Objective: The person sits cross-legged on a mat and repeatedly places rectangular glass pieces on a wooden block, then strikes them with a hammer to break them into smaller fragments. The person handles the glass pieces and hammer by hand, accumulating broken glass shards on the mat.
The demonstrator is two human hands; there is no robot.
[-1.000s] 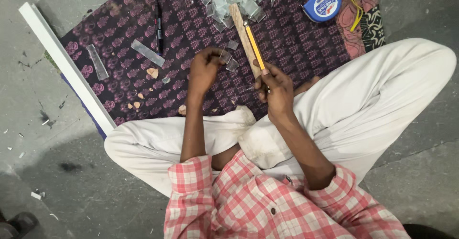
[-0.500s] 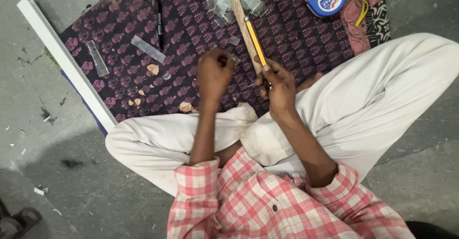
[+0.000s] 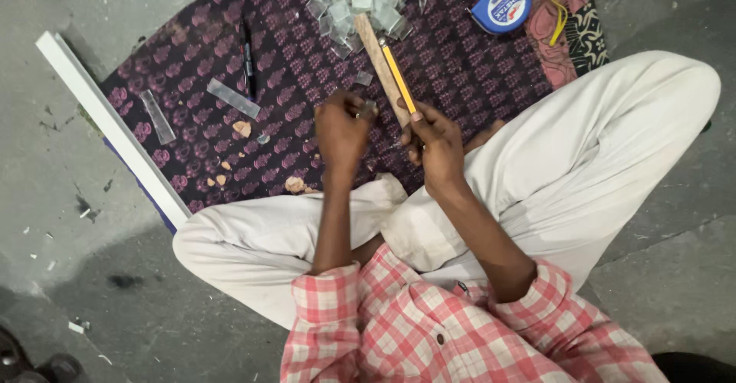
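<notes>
hands – r (image 3: 433,141) grips wooden stick (image 3: 381,65), l (image 3: 341,126) glass bit (image 3: 369,108)

The person wears a short-sleeved shirt (image 3: 429,329) in a red, pink and white check pattern, with small dark buttons down the front. The sleeves end above the elbow; both forearms are bare. The trousers (image 3: 583,168) are plain off-white, loose-fitting and creased. The left hand (image 3: 343,130) and right hand (image 3: 435,144) are bare, without gloves.
</notes>
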